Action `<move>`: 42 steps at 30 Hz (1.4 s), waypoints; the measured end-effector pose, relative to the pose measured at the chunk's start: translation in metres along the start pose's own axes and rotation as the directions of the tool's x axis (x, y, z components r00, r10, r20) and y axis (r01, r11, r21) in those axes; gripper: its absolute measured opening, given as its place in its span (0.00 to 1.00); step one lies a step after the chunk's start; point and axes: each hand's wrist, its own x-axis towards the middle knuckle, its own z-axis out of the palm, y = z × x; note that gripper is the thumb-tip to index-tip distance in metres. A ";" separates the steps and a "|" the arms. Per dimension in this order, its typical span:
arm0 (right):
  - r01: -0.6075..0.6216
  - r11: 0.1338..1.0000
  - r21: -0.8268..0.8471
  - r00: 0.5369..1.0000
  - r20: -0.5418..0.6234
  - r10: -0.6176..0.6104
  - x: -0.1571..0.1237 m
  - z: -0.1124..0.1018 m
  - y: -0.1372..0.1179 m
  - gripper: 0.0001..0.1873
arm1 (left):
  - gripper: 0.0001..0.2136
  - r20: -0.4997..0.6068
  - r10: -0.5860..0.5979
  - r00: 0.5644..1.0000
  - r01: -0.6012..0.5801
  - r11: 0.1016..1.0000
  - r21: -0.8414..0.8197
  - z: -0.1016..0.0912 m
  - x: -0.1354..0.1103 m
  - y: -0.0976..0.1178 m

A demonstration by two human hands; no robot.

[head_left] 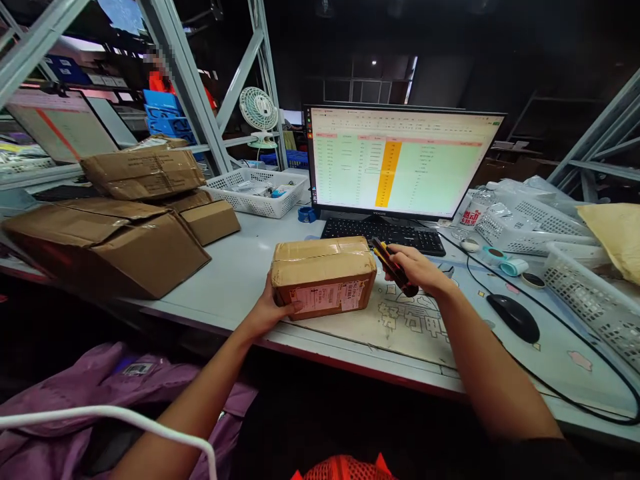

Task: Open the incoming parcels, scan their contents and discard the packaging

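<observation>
A small taped cardboard parcel with a shipping label on its near side rests on the white table, in front of the keyboard. My left hand grips the parcel's lower left corner, thumb along its front. My right hand is closed round a utility knife with a yellow and black handle, held just beside the parcel's right end, its tip near the top right corner.
A monitor and black keyboard stand behind the parcel. Several larger cardboard boxes are stacked at left. White baskets, tape rolls and a black mouse lie at right. A purple bag sits below the table's edge.
</observation>
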 end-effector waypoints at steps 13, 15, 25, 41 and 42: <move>0.027 0.998 0.056 0.994 -0.103 -0.021 -0.017 0.015 0.012 0.27 | 0.35 0.038 -0.099 0.994 0.089 0.973 0.211 -0.004 -0.011 -0.008; 0.041 0.998 0.054 0.995 -0.093 -0.035 -0.021 0.014 0.010 0.27 | 0.32 0.009 -0.107 0.994 0.103 0.968 0.230 -0.004 -0.012 -0.010; 0.050 0.999 0.018 0.998 -0.032 -0.049 -0.032 0.007 0.006 0.29 | 0.40 -0.039 -0.042 0.998 0.052 0.959 0.280 0.001 -0.008 -0.013; 0.015 1.000 -0.014 0.988 0.152 -0.012 -0.036 -0.001 0.013 0.28 | 0.59 -0.161 0.049 0.986 -0.027 0.990 0.141 0.012 0.000 -0.005; 0.009 1.000 0.027 0.991 0.134 -0.012 -0.034 -0.003 0.018 0.28 | 0.61 -0.175 0.071 0.982 -0.047 0.989 0.141 0.010 -0.001 -0.002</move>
